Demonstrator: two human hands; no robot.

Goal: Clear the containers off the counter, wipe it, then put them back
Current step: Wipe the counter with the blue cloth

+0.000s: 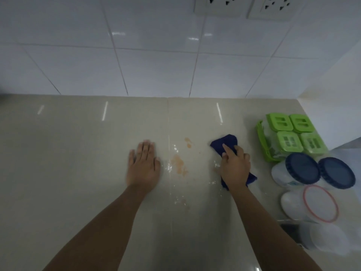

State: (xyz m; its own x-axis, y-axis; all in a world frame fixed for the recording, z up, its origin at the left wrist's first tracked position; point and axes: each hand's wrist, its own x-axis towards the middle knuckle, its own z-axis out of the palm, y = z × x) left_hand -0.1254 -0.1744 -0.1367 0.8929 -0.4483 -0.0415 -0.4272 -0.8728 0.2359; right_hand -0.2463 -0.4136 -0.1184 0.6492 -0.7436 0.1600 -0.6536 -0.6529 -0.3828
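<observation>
My right hand presses a dark blue cloth onto the beige counter, fingers curled over it. My left hand lies flat on the counter, palm down, fingers together, holding nothing. Between the two hands lie orange smears and small white wet spots. The containers stand grouped at the right: a green-lidded set, two jars with dark blue lids, and a clear tub with a red-rimmed lid.
A white tiled wall rises behind the counter, with two sockets at the top. A wall corner closes the right side behind the containers. Another clear container sits at the lower right near a dark metal edge.
</observation>
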